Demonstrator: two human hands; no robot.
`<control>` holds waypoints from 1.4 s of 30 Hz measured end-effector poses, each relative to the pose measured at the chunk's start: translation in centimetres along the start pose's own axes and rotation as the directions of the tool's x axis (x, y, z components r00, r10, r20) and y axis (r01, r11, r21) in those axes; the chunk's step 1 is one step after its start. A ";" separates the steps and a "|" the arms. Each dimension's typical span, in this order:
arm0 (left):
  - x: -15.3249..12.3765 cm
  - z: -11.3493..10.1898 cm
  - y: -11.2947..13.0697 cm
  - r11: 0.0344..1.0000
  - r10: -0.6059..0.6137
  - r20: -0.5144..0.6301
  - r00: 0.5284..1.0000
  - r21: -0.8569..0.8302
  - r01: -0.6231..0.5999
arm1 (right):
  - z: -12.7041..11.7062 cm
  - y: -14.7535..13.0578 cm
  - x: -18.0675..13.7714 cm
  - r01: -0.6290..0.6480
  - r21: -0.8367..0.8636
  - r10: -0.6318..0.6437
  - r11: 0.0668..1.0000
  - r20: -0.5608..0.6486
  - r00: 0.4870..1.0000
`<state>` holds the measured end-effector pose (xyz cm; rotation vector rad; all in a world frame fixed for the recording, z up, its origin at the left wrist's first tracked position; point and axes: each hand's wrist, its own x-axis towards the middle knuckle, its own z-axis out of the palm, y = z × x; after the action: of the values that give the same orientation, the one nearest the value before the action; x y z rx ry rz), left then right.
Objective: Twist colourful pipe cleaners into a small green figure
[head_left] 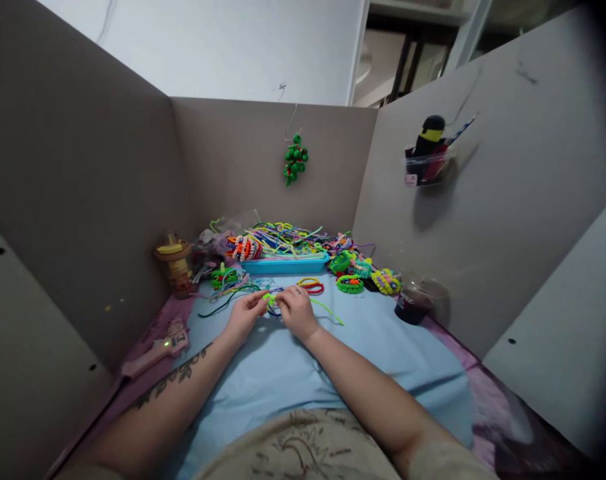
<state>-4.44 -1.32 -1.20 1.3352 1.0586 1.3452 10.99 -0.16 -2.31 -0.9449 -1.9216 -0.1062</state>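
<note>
In front of the blue tray [285, 266], the left hand [245, 313] and right hand [297, 309] pinch a green cord [269, 298] with closed fingers, and uneven pulling could loosen it.

Dim, even indoor light is falling from above, leaving the grey partition walls [83, 173] dull. The hanging holder [429, 160] is casting a soft shadow down the right wall. Wide-angle distortion is bending the edges, the right corners are darkening, and the far clutter is blurring.
</note>
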 end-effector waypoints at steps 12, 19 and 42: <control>0.2 -0.2 -0.5 0.996 0.018 -0.146 0.989 -0.088 -0.031 | 0.0 -0.3 0.1 0.003 -0.055 -0.006 0.998 -0.049 0.999; -0.2 0.4 -0.2 0.994 0.105 -0.194 0.975 -0.005 -0.108 | 0.4 -0.6 0.0 -0.011 -0.128 0.003 0.992 -0.067 0.998; -0.8 0.9 0.2 0.993 0.120 -0.147 0.982 0.019 -0.118 | 0.4 -0.9 0.0 0.004 -0.133 -0.014 0.991 -0.074 0.997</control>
<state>-3.61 -2.13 -1.15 1.3401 1.1002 1.5496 10.10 -0.65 -2.25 -1.0060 -1.8677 -0.2743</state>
